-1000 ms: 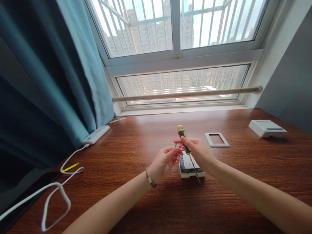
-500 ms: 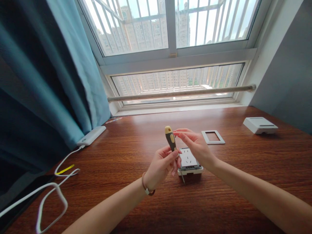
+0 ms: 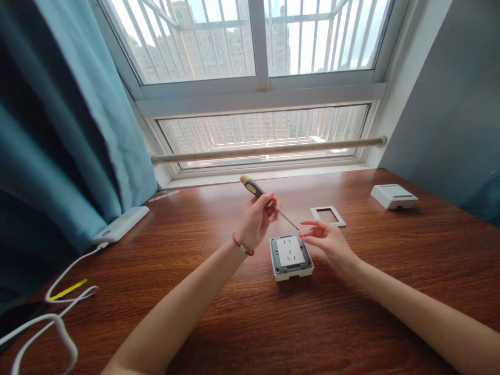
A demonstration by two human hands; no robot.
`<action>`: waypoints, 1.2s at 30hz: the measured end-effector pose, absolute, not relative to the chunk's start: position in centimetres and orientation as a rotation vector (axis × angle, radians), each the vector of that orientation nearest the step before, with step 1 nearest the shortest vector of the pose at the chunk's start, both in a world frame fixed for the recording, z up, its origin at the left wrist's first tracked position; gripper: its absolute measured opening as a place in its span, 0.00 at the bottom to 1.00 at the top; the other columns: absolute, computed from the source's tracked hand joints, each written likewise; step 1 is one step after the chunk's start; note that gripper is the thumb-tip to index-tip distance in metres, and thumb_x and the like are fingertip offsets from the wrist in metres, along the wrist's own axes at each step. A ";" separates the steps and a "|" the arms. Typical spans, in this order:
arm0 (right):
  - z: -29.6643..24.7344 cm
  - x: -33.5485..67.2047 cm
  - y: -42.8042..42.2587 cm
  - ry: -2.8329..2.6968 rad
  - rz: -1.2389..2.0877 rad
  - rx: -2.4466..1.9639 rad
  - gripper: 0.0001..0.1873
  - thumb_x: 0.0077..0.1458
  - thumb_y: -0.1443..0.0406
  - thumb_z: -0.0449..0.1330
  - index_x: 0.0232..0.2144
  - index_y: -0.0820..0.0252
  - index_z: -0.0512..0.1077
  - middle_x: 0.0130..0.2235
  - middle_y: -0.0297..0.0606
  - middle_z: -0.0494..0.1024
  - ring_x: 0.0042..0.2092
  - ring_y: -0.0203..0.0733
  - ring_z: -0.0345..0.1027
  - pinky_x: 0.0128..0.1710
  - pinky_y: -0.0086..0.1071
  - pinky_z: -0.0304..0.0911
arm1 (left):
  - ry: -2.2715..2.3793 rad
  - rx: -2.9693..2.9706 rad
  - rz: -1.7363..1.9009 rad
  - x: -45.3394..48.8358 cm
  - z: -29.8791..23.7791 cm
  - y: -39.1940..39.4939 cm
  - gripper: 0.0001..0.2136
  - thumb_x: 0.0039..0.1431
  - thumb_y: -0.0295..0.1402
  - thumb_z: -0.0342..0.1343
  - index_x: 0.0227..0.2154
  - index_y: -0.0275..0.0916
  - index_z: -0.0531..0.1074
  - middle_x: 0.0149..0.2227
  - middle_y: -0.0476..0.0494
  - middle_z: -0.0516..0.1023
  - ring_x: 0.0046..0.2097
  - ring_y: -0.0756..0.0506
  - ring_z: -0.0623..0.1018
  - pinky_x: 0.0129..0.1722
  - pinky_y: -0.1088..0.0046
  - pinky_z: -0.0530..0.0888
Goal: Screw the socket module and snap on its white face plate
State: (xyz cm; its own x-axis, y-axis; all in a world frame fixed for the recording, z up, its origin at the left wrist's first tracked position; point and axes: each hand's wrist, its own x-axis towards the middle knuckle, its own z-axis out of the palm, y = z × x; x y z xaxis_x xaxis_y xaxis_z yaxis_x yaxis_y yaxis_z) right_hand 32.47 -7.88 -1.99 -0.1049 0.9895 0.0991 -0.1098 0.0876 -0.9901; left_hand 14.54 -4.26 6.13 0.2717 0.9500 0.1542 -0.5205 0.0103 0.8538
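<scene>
My left hand (image 3: 258,221) is closed around the yellow-and-dark handle of a screwdriver (image 3: 253,187). Its thin shaft slants down to the right, the tip close to the fingertips of my right hand (image 3: 327,242). Thumb and fingers of that hand pinch what looks like a small screw, mostly hidden, above the far right corner of a wall socket (image 3: 289,252). The socket lies face up in a white box, its grey mounting frame exposed around the white face.
A white square frame (image 3: 340,223) lies behind my right hand. Farther right sits a white switch box (image 3: 394,196). At left, a white power bank (image 3: 121,225) has a white cable (image 3: 72,267) beside a yellow strip (image 3: 69,289). Curtain and window border the wooden table.
The screwdriver has gone from nearly upright to slanted, its tip now at the right fingertips. My right hand has moved down and right, uncovering the socket. The view has shifted right.
</scene>
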 end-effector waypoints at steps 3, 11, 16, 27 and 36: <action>-2.3 32.4 -7.9 -1.255 1.316 -1.040 0.21 0.39 0.64 0.68 0.39 0.59 0.71 0.30 0.38 0.79 0.36 0.44 0.73 0.43 0.40 0.64 | 0.542 0.986 1.222 15.5 4.7 -4.4 0.09 0.50 0.33 0.55 0.22 0.35 0.63 0.18 0.52 0.67 0.17 0.58 0.62 0.17 0.82 0.55; -3.6 32.8 -7.6 -1.357 1.226 -1.111 0.13 0.37 0.63 0.68 0.29 0.60 0.75 0.31 0.38 0.78 0.35 0.43 0.72 0.42 0.39 0.64 | 0.560 1.012 1.190 14.9 2.4 -5.2 0.09 0.50 0.33 0.56 0.23 0.35 0.62 0.19 0.51 0.68 0.19 0.56 0.64 0.19 0.81 0.58; -3.7 32.9 -7.4 -1.448 1.167 -1.072 0.09 0.38 0.62 0.67 0.25 0.58 0.77 0.30 0.37 0.78 0.36 0.43 0.70 0.43 0.38 0.62 | 0.590 1.034 1.260 15.3 2.1 -5.2 0.09 0.49 0.34 0.57 0.24 0.36 0.62 0.20 0.51 0.68 0.19 0.55 0.65 0.18 0.80 0.58; -4.5 32.8 -7.6 -1.361 1.305 -1.039 0.19 0.39 0.62 0.67 0.37 0.60 0.75 0.30 0.35 0.76 0.32 0.38 0.68 0.37 0.35 0.63 | 0.577 1.069 1.277 15.3 1.6 -5.2 0.08 0.51 0.32 0.55 0.23 0.36 0.63 0.19 0.52 0.68 0.20 0.55 0.65 0.17 0.81 0.59; -4.3 32.6 -7.6 -1.333 1.329 -0.991 0.25 0.38 0.65 0.67 0.43 0.58 0.70 0.29 0.32 0.73 0.31 0.36 0.67 0.34 0.32 0.63 | 0.599 1.133 1.256 15.3 1.6 -5.3 0.09 0.51 0.34 0.56 0.23 0.36 0.63 0.19 0.52 0.68 0.18 0.55 0.66 0.17 0.80 0.59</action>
State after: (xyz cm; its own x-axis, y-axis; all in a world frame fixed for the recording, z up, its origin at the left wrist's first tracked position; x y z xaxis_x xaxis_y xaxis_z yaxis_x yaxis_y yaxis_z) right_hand 32.63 -7.57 -4.31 -0.1968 0.9766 0.0871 -0.0839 0.0717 -0.9939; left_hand 15.30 -5.31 1.61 0.2658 0.9398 0.2147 -0.4250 -0.0857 0.9011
